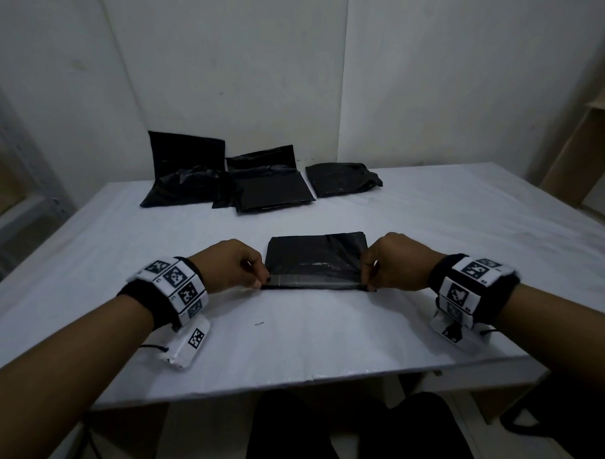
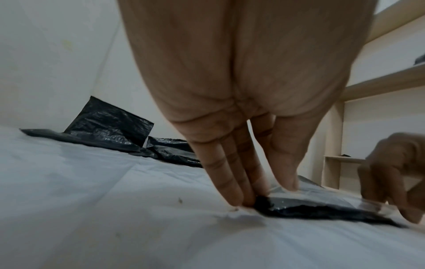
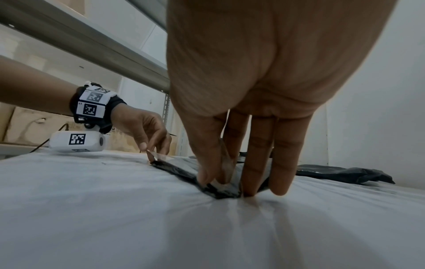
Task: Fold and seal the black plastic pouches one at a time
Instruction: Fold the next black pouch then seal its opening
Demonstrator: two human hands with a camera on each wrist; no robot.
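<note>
A folded black pouch [image 1: 316,259] lies flat in the middle of the white table [image 1: 298,349]. A clear glossy strip [image 1: 313,281] runs along its near edge. My left hand [image 1: 261,279] pinches the strip's left end between thumb and fingertips, with the other fingers down on the table beside the pouch corner [image 2: 262,200]. My right hand [image 1: 366,278] pinches the strip's right end [image 3: 224,174], its other fingers [image 3: 250,182] pressing at the pouch's right corner. In the right wrist view the left hand [image 3: 154,149] holds the strip's end lifted slightly off the pouch [image 3: 181,171].
Three more black pouches lie at the back of the table: one with its flap leaning on the wall [image 1: 186,175], one in the middle [image 1: 272,185], one folded on the right [image 1: 344,178]. Wooden shelving [image 1: 572,144] stands on the right and metal shelving [image 1: 15,205] on the left.
</note>
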